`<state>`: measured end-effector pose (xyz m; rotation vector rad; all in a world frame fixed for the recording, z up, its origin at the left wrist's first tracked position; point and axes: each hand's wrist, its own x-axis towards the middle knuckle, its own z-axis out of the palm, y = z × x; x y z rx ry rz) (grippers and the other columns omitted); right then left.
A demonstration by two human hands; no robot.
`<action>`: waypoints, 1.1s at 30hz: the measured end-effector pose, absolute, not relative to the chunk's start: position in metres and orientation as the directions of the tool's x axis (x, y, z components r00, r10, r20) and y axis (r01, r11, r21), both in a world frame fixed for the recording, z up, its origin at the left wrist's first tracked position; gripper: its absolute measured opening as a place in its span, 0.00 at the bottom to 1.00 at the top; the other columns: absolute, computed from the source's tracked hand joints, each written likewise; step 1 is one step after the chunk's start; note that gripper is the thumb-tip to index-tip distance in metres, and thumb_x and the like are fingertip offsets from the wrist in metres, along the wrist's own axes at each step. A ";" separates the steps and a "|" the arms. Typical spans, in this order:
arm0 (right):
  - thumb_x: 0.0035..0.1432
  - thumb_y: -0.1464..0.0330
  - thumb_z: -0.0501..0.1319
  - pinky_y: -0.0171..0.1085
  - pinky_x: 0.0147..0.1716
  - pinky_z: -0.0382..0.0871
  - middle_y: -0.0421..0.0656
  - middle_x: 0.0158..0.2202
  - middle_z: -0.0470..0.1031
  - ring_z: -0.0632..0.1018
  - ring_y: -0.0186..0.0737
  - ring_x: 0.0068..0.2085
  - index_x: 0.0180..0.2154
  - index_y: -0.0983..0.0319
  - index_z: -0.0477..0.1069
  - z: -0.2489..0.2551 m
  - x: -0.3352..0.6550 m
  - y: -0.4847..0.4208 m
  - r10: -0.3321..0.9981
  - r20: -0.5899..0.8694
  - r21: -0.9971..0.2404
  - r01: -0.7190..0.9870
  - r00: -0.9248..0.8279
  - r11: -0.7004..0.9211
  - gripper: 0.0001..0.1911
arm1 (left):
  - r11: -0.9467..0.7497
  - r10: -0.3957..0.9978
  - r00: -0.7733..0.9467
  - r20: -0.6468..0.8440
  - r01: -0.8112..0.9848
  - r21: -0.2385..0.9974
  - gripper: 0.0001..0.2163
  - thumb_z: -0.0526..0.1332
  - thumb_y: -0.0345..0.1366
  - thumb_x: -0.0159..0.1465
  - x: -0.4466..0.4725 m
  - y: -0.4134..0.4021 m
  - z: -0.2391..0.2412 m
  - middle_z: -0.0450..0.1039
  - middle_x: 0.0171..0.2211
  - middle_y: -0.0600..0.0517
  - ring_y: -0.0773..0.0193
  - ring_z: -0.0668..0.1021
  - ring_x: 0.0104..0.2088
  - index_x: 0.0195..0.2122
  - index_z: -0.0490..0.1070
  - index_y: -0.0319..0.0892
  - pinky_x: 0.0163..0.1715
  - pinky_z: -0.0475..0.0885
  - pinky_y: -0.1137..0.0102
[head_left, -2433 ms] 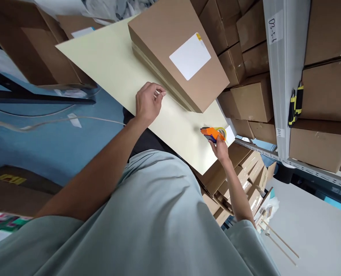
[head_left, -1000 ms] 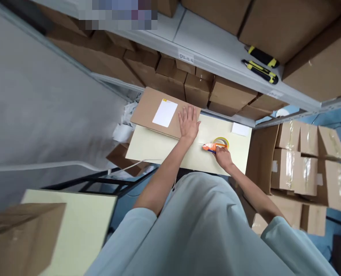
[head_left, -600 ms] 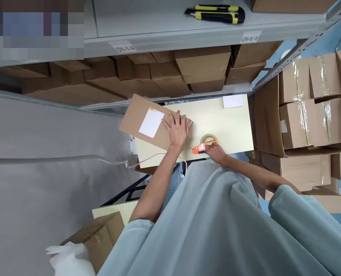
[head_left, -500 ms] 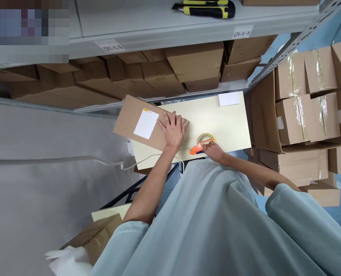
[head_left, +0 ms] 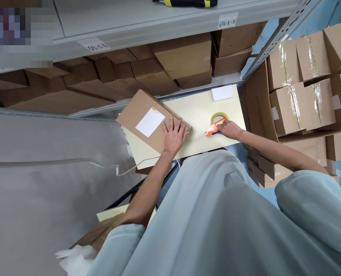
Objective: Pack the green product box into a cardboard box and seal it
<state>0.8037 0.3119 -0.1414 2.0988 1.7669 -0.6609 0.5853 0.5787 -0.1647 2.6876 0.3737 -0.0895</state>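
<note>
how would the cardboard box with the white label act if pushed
The cardboard box probably feels stiff, given its flat top and straight edges. It would likely slide rather than roll, lying broad side up on the table. Its contents are hidden, so weight is uncertain.

The box point(head_left: 157, 136) is matt cardboard, the tape dispenser point(head_left: 212, 129) glossy plastic, the tabletop point(head_left: 195, 107) smooth.

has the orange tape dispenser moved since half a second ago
Yes: the tape dispenser has moved right and forward, closer to the white stack on the table.
</note>
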 end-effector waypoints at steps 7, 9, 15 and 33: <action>0.77 0.76 0.50 0.47 0.61 0.66 0.62 0.52 0.87 0.87 0.53 0.51 0.61 0.75 0.71 -0.156 0.806 0.383 0.869 -0.495 -0.077 0.997 -0.021 -0.019 0.18 | -0.888 0.048 0.984 -0.172 0.121 0.444 0.22 0.54 0.46 0.79 0.549 0.558 -0.152 0.69 0.76 0.40 0.40 0.53 0.84 0.65 0.79 0.45 0.82 0.39 0.35; 0.76 0.76 0.50 0.47 0.61 0.66 0.62 0.52 0.87 0.87 0.53 0.51 0.61 0.75 0.71 -0.159 0.797 0.391 0.867 -0.495 -0.089 0.996 -0.060 0.018 0.19 | -0.865 0.074 0.986 -0.149 0.138 0.483 0.21 0.53 0.47 0.79 0.545 0.554 -0.145 0.75 0.72 0.42 0.42 0.59 0.82 0.61 0.82 0.46 0.83 0.47 0.39; 0.74 0.80 0.47 0.49 0.60 0.67 0.62 0.50 0.87 0.87 0.54 0.50 0.59 0.75 0.73 -0.162 0.753 0.397 0.872 -0.486 -0.098 0.995 -0.065 0.020 0.21 | -0.744 0.440 0.897 -0.034 0.386 0.545 0.26 0.48 0.48 0.81 0.573 0.575 -0.130 0.71 0.74 0.39 0.49 0.68 0.78 0.68 0.76 0.44 0.80 0.61 0.51; 0.72 0.83 0.50 0.48 0.61 0.71 0.58 0.49 0.88 0.89 0.50 0.49 0.67 0.76 0.69 -0.162 0.649 0.382 0.869 -0.477 -0.281 0.960 -0.129 -0.012 0.26 | -0.738 0.501 0.860 -0.099 0.484 0.470 0.25 0.47 0.42 0.80 0.637 0.588 -0.164 0.66 0.76 0.38 0.45 0.58 0.81 0.72 0.69 0.43 0.83 0.39 0.46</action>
